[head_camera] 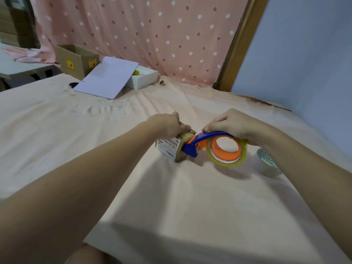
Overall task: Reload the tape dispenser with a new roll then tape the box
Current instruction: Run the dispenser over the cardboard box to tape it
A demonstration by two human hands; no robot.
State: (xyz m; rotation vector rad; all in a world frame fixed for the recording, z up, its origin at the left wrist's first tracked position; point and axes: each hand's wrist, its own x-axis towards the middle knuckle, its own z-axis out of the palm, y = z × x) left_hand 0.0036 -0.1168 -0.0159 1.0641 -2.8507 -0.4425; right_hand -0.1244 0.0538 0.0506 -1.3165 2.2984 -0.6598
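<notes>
- The box [172, 149], a small brown cardboard parcel with a white barcode label on its near face, is seen lying near the middle of the cloth-covered bench [171, 197], already wrapped in glossy tape along its top.
- The tape dispenser [215, 144] is set against the box's right end: its blue nose touches the box's upper right edge, and its long axis runs from there to the right, towards the right hand.
- A clear, yellowish roll is seated on the dispenser's orange hub, so the reloading is judged done and the taping to be under way.
- The left hand [169, 124] is pressed down on the top of the box, fingers curled over its far edge, holding it in place.
- The right hand [232, 123] is closed over the blue handle of the dispenser from above.
- The coming pull is judged to run along the dispenser's axis, across the box top; the left hand is the nearer to the box.
- A second roll [265, 162], pale with a teal patterned core, is seen lying just beside the right forearm.
- Further back, a white box [144, 79] with its lid propped against it and an open carton [78, 60] are left well apart.
</notes>
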